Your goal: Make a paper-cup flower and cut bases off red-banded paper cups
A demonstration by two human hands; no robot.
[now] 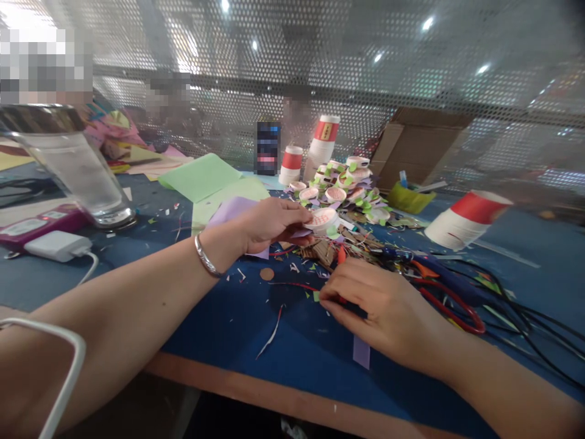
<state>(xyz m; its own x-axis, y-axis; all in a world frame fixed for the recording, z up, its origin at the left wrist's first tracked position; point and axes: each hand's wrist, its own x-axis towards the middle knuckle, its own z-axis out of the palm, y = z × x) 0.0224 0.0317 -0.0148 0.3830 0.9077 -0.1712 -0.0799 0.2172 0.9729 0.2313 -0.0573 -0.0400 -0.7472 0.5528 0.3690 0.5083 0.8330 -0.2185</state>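
Observation:
My left hand, with a silver bangle on the wrist, is closed on a small round white cup bottom with a pink print, held just above the blue table. Purple paper shows under that hand. My right hand rests lower, its fingers pinched together over paper scraps; a small red piece shows at the fingertips, and I cannot make out what it is. A purple paper strip lies beneath that hand.
A pile of cut cup bottoms with green bits lies behind. Red-and-white paper cups, a cardboard box, red-handled scissors, black cables, a glass jar, a white charger and green paper surround them.

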